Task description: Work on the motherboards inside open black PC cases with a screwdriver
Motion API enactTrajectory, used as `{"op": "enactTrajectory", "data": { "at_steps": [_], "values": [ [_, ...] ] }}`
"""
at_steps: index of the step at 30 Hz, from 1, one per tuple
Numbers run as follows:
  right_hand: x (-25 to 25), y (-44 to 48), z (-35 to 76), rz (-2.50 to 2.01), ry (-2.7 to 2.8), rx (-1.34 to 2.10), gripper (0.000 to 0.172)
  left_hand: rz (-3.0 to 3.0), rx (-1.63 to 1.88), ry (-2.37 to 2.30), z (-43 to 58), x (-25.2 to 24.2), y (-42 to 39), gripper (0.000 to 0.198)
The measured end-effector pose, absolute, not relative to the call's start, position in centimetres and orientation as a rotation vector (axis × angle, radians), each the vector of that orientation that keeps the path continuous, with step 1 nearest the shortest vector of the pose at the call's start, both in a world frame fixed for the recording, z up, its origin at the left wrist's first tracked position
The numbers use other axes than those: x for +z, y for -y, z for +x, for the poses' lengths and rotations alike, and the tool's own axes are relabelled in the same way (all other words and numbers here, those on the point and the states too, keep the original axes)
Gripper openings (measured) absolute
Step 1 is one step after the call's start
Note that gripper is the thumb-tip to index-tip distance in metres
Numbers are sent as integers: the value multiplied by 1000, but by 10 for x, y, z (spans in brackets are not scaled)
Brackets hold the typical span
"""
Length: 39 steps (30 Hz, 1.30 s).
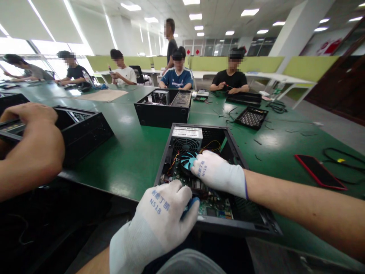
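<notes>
An open black computer case (242,224) lies on the green table right in front of me, with a motherboard (216,207), a grey power supply (186,133) and a blue cooler fan (184,160) inside. My right hand (218,173), in a white glove, reaches in from the right and its bent fingers grip the edge of the blue fan. My left hand (161,219), also gloved, is closed in a fist at the case's near edge around a blue-handled tool (191,203), probably a screwdriver; its tip is hidden.
A co-worker's bare hand (31,144) rests on another black case (82,129) at the left. A third open case (164,108) stands behind mine. A black tray (252,118), a red-edged phone (319,171) and cables (345,158) lie to the right. Several people sit across the table.
</notes>
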State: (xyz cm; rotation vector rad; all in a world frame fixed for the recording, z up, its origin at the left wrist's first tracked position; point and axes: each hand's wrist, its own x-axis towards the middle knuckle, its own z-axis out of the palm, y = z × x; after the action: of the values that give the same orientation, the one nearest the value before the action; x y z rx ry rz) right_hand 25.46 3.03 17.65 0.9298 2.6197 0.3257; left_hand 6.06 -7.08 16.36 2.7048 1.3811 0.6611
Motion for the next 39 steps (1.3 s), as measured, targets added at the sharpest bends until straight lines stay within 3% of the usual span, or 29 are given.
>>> {"op": "enactTrajectory", "data": {
  "at_steps": [4,13,23,39],
  "values": [
    [185,-27,278,993,-2687,373,14,2690,681,-1368,60,163,70,22],
    [200,-34,308,1263,-2520,505,25,2678,699,-1361,61,164,69,22],
    [189,-86,301,1452,-2311,461,25,2694,696,-1376,62,166,68,22],
    [183,-52,335,1680,-2620,522,41,2730,594,-1290,61,177,63,11]
  ]
}}
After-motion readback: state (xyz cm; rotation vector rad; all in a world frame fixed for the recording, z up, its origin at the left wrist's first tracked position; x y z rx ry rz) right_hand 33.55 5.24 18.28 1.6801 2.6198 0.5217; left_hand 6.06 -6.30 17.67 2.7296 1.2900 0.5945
